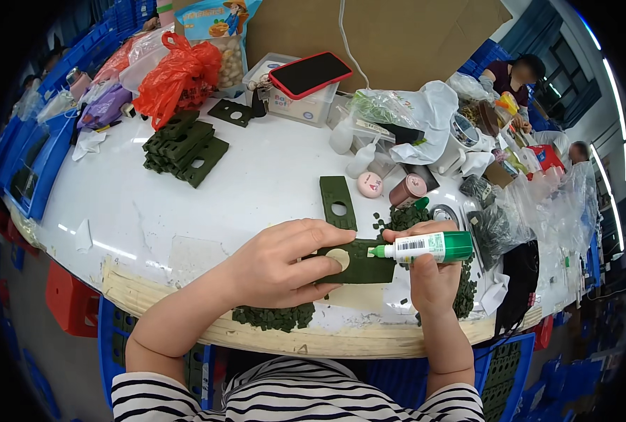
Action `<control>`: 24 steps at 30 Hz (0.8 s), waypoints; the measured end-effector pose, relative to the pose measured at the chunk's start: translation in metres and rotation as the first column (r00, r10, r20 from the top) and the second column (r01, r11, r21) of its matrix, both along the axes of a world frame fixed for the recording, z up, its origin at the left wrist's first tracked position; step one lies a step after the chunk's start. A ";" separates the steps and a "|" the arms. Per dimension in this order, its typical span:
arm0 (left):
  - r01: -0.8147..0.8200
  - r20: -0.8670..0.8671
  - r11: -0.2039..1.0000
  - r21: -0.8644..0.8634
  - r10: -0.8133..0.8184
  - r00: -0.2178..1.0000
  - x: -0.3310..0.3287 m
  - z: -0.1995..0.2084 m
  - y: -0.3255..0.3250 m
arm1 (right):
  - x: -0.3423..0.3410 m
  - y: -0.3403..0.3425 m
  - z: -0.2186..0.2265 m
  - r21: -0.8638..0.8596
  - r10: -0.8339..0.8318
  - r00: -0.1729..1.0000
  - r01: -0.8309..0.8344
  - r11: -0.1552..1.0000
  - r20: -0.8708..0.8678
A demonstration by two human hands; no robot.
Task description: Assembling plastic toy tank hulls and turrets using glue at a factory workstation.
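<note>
A flat dark green strip lies crosswise at the table's front, its round hole showing a pale surface. My left hand holds down its left end, with fingers reaching over it beside the hole. My right hand is closed around a white glue bottle with a green end and green nozzle. The bottle is tipped almost level, its nozzle at the strip's upper face right of the hole; whether the tip touches is hard to tell. Another green strip with a hole lies just beyond.
Small dark green bits lie in piles near my left wrist and beside my right hand. Stacked green strips, a red bag, a phone on a clear box and a pink tin stand farther back. A person sits far right.
</note>
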State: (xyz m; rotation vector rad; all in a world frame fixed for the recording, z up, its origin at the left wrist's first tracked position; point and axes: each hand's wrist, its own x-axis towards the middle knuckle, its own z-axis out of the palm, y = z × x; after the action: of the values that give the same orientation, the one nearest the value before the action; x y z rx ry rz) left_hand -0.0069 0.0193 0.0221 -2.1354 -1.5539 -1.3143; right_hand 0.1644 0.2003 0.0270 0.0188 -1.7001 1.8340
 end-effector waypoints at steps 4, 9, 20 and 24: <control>-0.010 -0.018 1.000 -0.001 0.010 1.000 0.001 -0.001 0.001 | 0.002 -0.001 0.001 0.024 -0.025 0.999 0.024 0.999 0.035; -0.028 -0.035 1.000 0.003 0.028 0.999 0.000 -0.001 0.000 | 0.001 -0.002 0.000 0.077 -0.054 0.998 0.052 0.996 0.024; 0.008 0.025 1.000 -0.027 -0.008 1.000 -0.002 -0.005 0.003 | -0.001 -0.001 -0.006 0.115 -0.085 0.996 0.083 0.990 0.016; 0.008 0.036 1.000 -0.027 -0.007 0.999 -0.002 -0.006 0.003 | -0.002 -0.001 -0.007 0.139 -0.104 0.995 0.102 0.985 0.006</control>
State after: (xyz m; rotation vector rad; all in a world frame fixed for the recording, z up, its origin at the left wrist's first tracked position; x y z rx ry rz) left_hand -0.0091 0.0224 0.0162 -2.1465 -1.5880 -1.3494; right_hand 0.1622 0.1989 0.0203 -0.0233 -1.8013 1.6419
